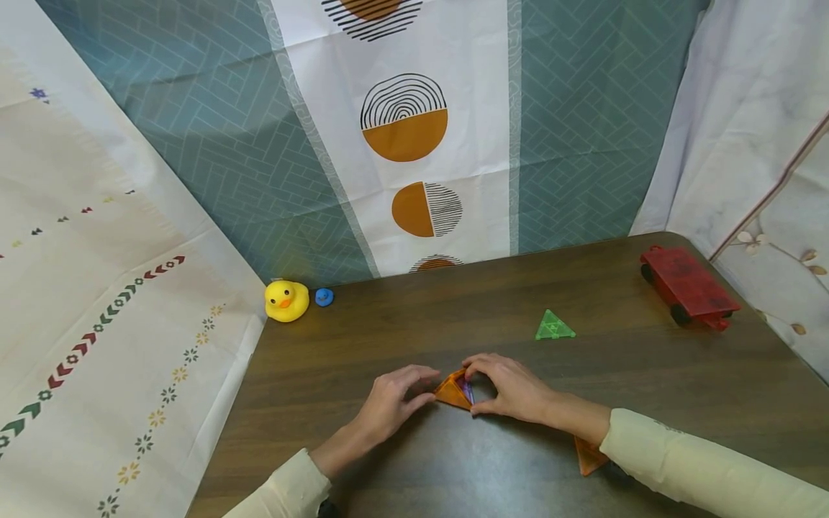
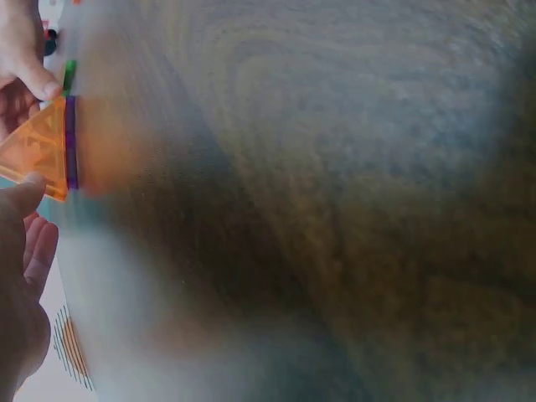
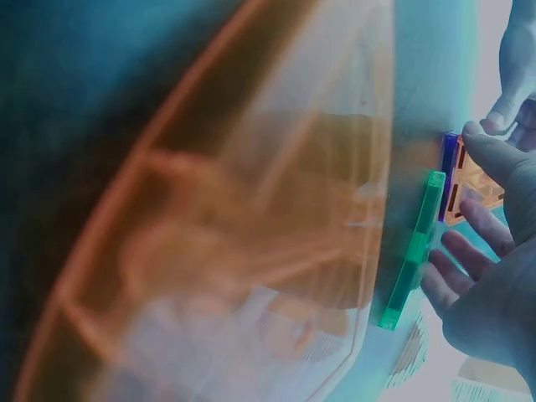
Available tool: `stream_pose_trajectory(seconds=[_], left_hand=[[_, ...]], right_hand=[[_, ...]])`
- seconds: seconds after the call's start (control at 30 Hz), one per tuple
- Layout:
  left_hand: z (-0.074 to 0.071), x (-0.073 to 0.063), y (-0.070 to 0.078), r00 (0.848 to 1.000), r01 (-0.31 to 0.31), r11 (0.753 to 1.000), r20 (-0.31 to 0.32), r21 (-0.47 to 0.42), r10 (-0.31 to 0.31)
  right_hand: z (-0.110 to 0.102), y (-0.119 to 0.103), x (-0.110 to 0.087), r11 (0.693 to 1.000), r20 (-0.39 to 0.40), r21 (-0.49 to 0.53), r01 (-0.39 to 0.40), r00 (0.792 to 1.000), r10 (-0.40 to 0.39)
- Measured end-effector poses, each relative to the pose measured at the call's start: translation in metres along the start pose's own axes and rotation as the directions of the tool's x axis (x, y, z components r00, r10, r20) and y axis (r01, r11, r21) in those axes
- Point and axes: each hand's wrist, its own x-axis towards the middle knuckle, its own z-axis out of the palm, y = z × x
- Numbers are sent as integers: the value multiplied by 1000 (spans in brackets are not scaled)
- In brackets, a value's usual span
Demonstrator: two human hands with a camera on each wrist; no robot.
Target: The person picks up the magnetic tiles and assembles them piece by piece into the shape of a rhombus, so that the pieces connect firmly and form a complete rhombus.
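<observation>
A small shape of orange see-through triangle tiles [image 1: 452, 395] with a purple tile [image 2: 72, 142] along one edge stands at the table's middle. My right hand [image 1: 513, 389] holds it between thumb and forefinger from the right. At its left corner, the thumb tip of my left hand [image 1: 391, 403] touches an orange face, while the other fingers bend loosely beside it. Another orange triangle tile [image 1: 588, 456] lies under the right forearm, looming large in the right wrist view. Beyond the right hand is a green triangle tile [image 1: 553, 327].
At the back left sit a yellow rubber duck [image 1: 286, 301] and a small blue toy [image 1: 324, 297]. A red wheeled toy cart [image 1: 690, 284] stands at the right edge of the dark wooden table [image 1: 401, 331]. Printed cloths [image 1: 563, 129] hang behind and beside it.
</observation>
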Motion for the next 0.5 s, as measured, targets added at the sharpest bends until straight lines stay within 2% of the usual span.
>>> stream_pose_trajectory(seconds=[0.2, 0.5], left_hand=[[0, -2, 0, 996, 64, 997, 59, 30, -66], [5, -3, 0, 993, 85, 995, 72, 44, -88]], right_hand=[[2, 0, 1, 1000, -24, -3, 14, 1000, -14], [2, -2, 3, 1000, -14, 19, -1, 1000, 2]])
